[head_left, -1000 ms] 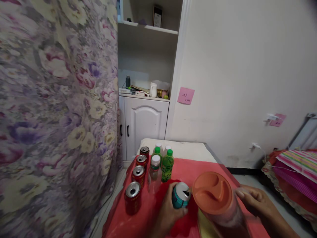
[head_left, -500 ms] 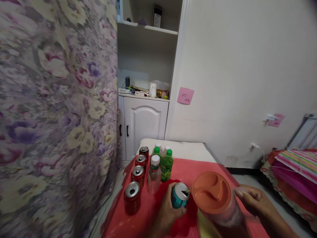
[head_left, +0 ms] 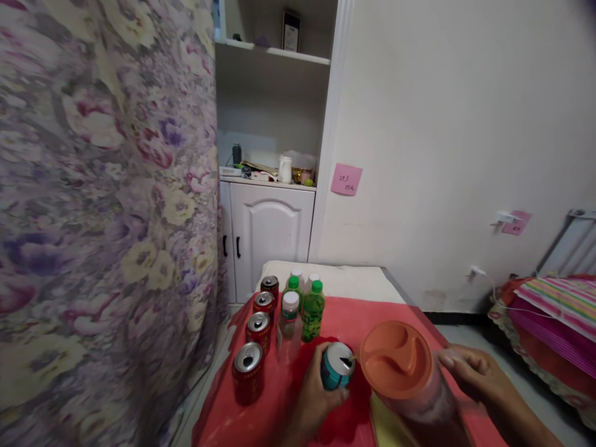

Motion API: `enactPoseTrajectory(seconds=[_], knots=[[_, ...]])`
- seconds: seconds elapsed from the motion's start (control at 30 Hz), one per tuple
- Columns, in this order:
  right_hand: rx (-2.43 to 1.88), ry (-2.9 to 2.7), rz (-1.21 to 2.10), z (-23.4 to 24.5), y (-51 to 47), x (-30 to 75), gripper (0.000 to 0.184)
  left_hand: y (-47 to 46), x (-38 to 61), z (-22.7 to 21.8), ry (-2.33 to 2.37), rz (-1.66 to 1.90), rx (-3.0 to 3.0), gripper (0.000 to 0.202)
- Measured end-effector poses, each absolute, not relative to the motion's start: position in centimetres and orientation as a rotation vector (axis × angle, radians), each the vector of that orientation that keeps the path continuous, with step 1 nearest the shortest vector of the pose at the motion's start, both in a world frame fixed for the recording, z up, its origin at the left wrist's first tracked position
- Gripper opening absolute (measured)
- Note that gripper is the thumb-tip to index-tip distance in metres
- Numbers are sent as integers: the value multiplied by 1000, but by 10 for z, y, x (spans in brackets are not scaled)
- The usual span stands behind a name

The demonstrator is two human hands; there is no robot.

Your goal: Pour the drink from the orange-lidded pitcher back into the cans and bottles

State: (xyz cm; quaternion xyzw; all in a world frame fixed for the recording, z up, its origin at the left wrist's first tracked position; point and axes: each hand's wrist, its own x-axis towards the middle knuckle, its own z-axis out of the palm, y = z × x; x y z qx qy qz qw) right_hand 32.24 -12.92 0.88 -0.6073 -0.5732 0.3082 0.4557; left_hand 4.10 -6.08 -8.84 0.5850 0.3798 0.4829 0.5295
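Observation:
My left hand (head_left: 313, 400) is wrapped round a teal drink can (head_left: 337, 366) with an open silver top, held tilted just above the red tablecloth (head_left: 274, 410). My right hand (head_left: 475, 375) rests with curled fingers against the side of a clear pitcher with an orange lid (head_left: 395, 360), right of the can. The can's rim nearly touches the lid's edge.
Several red cans (head_left: 248, 371) stand in a row at the left, beside clear and green bottles (head_left: 313, 318). A floral curtain (head_left: 102, 205) hangs at the left. Behind are a white cupboard (head_left: 267, 233), a wall with a pink note (head_left: 346, 179) and striped bedding (head_left: 554, 310) at right.
Hands, can and pitcher keep their places. Only the view has drifted slightly, shifting the scene a little left and up.

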Motion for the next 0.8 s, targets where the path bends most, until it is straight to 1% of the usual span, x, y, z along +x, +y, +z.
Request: enactPoseTrajectory(seconds=[0.33, 0.8], knots=[[-1496, -1366, 767, 12, -129, 320, 66, -58, 41, -94, 929, 1161, 1418, 63], [-1503, -1344, 800, 10, -131, 323, 61, -58, 41, -96, 899, 1167, 1418, 63]])
